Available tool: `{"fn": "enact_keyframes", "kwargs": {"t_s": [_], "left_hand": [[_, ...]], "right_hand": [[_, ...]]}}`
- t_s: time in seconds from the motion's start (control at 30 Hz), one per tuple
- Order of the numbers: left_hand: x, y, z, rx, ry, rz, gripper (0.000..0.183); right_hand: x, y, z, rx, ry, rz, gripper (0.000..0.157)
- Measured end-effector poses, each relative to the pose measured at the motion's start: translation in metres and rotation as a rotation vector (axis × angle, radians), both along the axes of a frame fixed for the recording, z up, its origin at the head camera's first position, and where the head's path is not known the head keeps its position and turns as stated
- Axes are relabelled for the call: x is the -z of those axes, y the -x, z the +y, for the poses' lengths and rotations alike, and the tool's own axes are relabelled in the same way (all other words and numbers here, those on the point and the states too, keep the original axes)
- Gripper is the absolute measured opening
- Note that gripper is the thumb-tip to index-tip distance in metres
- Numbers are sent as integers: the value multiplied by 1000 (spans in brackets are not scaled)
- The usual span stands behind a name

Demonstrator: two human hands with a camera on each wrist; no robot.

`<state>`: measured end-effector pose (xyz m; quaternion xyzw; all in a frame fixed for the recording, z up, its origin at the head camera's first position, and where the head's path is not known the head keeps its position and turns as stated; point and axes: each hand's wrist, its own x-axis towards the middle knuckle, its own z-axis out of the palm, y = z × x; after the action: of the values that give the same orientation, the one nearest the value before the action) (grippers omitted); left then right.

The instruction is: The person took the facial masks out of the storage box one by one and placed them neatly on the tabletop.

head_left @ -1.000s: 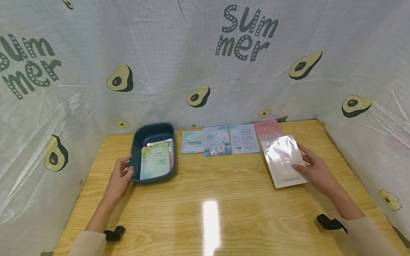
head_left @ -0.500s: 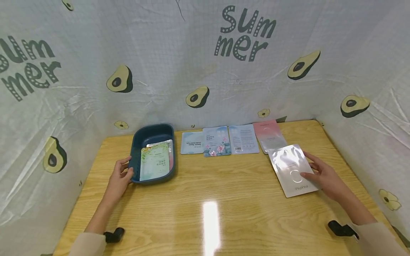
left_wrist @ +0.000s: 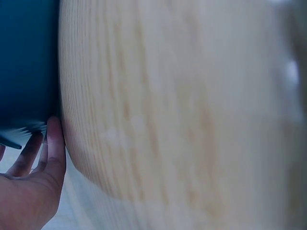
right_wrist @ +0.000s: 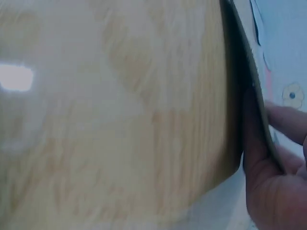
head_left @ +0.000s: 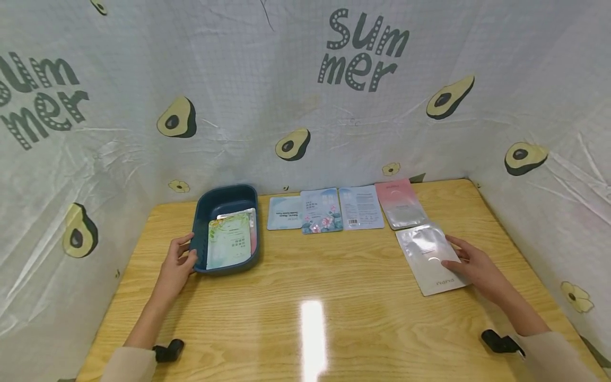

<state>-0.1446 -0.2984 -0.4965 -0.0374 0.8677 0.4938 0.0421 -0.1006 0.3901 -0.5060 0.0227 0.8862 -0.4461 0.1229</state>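
Observation:
On the left of the head view, my left hand (head_left: 174,268) grips the side of a dark blue plastic bin (head_left: 202,225), fingers at its rim. A green-and-white sheet mask packet (head_left: 229,241) lies in the bin over another packet whose silver and pink edges show. At the right, my right hand (head_left: 477,268) pinches the right edge of a silver sheet mask packet (head_left: 422,254), thumb on its face. The right wrist view shows that packet (right_wrist: 256,76) edge-on between thumb and fingers. Its far edge meets the lower end of a pink-and-silver packet (head_left: 401,201).
Along the back of the wooden table (head_left: 238,329) lie a small light-blue packet (head_left: 284,213), a floral blue packet (head_left: 321,210) and a pale blue packet with printed text (head_left: 360,207). White sheeting with avocado prints (head_left: 291,144) rises behind and at both sides.
My right hand has brought the silver packet down and slightly right, uncovering more of the pink-and-silver packet, then tilted it lower and shifted slightly left. My left hand stays on the bin.

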Motion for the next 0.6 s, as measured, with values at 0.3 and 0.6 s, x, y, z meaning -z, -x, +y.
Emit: {"fn": "enact_keyframes", "kwargs": {"t_s": [0.3,0.6], "left_hand": [[0,-1,-1,1,-4,4,56],[0,0,-2,14,6,11,56]], "right_hand": [[-8,1,-18,61,-113,-55,75],[-9,7,-28,77,-94,-61,74]]}}
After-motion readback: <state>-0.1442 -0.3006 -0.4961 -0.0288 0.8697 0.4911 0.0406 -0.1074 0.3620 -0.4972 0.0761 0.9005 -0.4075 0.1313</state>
